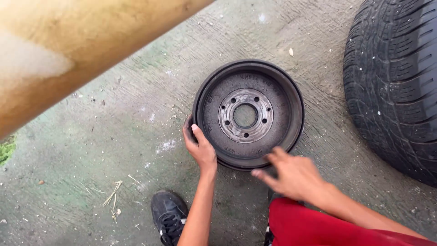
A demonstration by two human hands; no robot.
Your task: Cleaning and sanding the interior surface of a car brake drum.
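On the concrete floor, left hand grips the brake drum rim; right hand hovers spread, blurred.

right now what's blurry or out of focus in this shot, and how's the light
Head view: the big tan shape across the top left is far out of focus; the right hand is smeared by motion blur; the left hand, brake drum and tyre are sharp; light is soft and even, no glare.
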